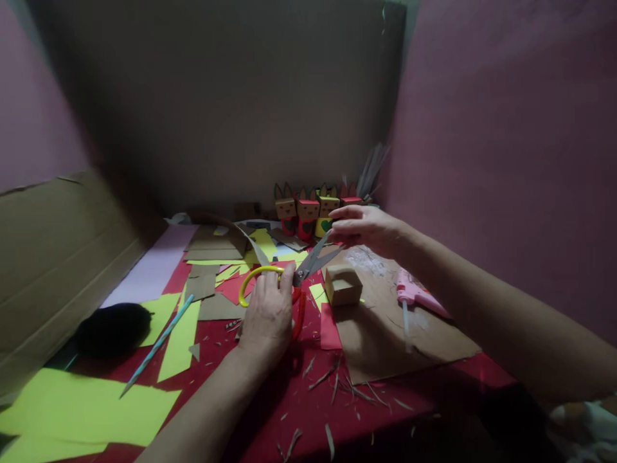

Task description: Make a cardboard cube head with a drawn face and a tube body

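Gripped open scissors [301, 275] in the left hand [267, 315], with the right hand [365, 226] loosely extended at their tips, any pinch unclear. Looked finished with eared figures [308, 211] at back, but not with the small plain box [344, 287] on cardboard [371, 360].

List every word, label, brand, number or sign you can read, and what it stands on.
Readable words, labels, brands, numbers: none.
Sign: a green heart on the yellow figure, no letters seen.
Scissors, glue gun: any lettering is too small or blurred to read.
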Demonstrator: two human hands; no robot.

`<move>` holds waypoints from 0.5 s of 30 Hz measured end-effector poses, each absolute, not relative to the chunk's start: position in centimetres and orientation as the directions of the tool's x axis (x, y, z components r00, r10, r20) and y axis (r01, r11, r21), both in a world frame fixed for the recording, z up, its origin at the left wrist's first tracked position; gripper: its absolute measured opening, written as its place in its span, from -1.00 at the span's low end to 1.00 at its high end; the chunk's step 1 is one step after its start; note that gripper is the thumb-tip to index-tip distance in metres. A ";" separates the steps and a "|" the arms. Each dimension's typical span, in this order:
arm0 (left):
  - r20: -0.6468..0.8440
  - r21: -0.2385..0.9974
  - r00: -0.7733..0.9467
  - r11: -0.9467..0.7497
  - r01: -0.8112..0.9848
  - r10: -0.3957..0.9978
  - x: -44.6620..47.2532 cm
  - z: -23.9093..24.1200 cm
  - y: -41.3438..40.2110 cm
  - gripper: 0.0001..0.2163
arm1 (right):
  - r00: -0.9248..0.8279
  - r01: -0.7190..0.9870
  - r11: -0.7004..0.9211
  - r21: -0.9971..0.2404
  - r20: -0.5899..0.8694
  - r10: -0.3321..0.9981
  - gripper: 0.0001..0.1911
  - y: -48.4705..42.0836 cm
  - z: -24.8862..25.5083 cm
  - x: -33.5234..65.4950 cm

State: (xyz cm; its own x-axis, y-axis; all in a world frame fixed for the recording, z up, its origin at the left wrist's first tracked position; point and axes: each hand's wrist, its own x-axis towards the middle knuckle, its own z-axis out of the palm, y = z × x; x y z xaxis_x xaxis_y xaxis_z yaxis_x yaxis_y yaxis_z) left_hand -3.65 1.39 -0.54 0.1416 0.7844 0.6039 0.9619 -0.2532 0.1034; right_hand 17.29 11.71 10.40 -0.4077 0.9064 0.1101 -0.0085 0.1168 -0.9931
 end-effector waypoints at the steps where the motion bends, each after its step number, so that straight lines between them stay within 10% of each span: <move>1: 0.608 0.068 0.155 -0.245 0.967 0.779 -3.6 -0.4 1.3 -0.49 | -0.420 -0.003 0.121 -0.993 0.111 0.901 -0.54 11.1 10.5 16.9; 15: 0.679 -0.124 0.247 -0.223 0.967 0.691 -3.8 -0.9 1.6 -0.57 | -0.346 -0.038 0.200 -0.979 0.200 0.917 -0.62 11.5 10.5 17.7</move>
